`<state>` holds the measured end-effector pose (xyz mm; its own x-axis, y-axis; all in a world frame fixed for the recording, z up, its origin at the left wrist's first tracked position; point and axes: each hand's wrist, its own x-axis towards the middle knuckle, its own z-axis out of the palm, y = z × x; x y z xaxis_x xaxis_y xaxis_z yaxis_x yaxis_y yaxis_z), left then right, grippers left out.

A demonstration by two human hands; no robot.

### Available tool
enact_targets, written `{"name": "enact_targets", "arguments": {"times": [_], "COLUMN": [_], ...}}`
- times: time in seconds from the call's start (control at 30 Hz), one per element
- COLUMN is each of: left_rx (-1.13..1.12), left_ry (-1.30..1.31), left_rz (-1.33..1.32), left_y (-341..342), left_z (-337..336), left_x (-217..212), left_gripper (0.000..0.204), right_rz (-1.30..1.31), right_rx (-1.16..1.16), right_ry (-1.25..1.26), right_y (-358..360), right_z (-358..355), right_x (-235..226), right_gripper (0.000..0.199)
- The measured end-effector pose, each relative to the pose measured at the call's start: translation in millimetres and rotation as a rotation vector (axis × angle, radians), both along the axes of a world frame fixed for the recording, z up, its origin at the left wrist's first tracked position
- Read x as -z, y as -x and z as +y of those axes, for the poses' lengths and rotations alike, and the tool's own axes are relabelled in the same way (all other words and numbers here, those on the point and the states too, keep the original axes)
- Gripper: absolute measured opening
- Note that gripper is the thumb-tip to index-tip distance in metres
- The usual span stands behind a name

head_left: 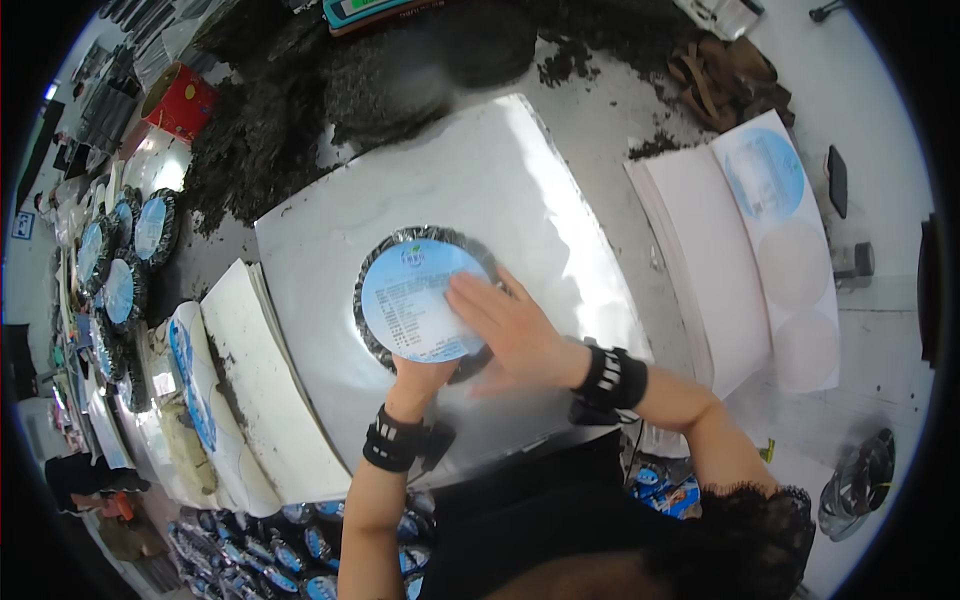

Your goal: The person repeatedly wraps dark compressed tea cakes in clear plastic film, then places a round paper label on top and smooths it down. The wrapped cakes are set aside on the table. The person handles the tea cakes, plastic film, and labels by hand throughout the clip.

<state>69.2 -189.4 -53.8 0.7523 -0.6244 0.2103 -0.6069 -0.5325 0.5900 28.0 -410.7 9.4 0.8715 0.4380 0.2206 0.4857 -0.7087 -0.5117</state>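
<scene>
A round, plastic-wrapped cake of dark dried stuff, like seaweed, with a pale blue round label (405, 300) on top is in front of me. My left hand (424, 374) holds it at the near edge; the fingers are hidden underneath. My right hand (518, 328) lies on the label's right side, fingers stretched out flat, holding nothing. Both are above a shiny sheet (480, 180) on the table. To the right, a backing strip bears one blue label (765, 175) above bare circles where the backing shows.
Dark dried heaps (390, 85) lie at the back, beside a red tin (180, 102). Several labelled cakes (118, 290) stand at the left, near white paper stacks (265, 390). Many more packets (270, 555) are below the table edge. A brown crumpled bag (725, 80) lies far right.
</scene>
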Motion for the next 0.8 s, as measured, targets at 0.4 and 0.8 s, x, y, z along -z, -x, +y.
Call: {"name": "enact_targets", "arguments": {"times": [0.4,0.8], "left_rx": [-0.311,-0.437], "left_ry": [1.315,0.391], "left_rz": [0.594,0.867], "left_y": [-17.8,-31.3], "left_z": [21.6,107.7], "left_x": [-52.0,-30.1], "left_gripper": [0.064,0.029], "right_rz": [-0.132,0.066], "right_rx": [-0.050,0.625], "right_ry": [0.014,-0.477], "right_y": [-44.2,-110.8], "right_z": [69.0,6.5], "right_x": [30.6,9.1], "right_gripper": [0.091,0.052]}}
